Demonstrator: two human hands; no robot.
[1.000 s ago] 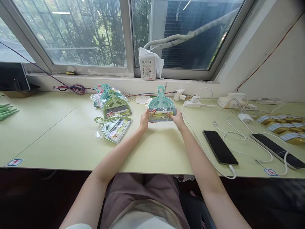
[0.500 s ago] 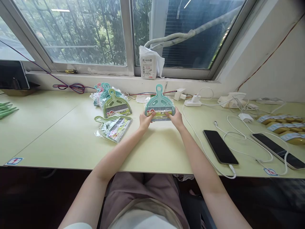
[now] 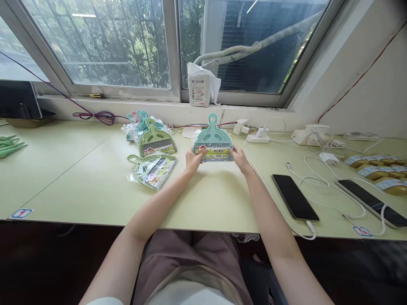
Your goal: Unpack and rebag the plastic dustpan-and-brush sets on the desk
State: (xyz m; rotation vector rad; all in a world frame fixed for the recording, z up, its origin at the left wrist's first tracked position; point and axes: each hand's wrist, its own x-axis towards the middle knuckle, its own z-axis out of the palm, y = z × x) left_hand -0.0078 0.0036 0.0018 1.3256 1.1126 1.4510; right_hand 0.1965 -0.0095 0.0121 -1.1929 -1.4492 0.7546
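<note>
Pile of wrapped dustpan sets [image 3: 138, 128] lies on the left part of the tabletop [image 3: 210, 199], with 1 olive-green set [image 3: 151, 136] just in front and 1 pale green set [image 3: 152, 171] nearer to the person. To the right of these, the left hand [image 3: 193, 160] holds the lower left corner of 1 teal set [image 3: 212, 134], its handle upward; the right hand [image 3: 240, 158] grips its right edge. Further right lies 1 black phone [image 3: 295, 197], white cable [image 3: 310, 228] plugged in.
</note>
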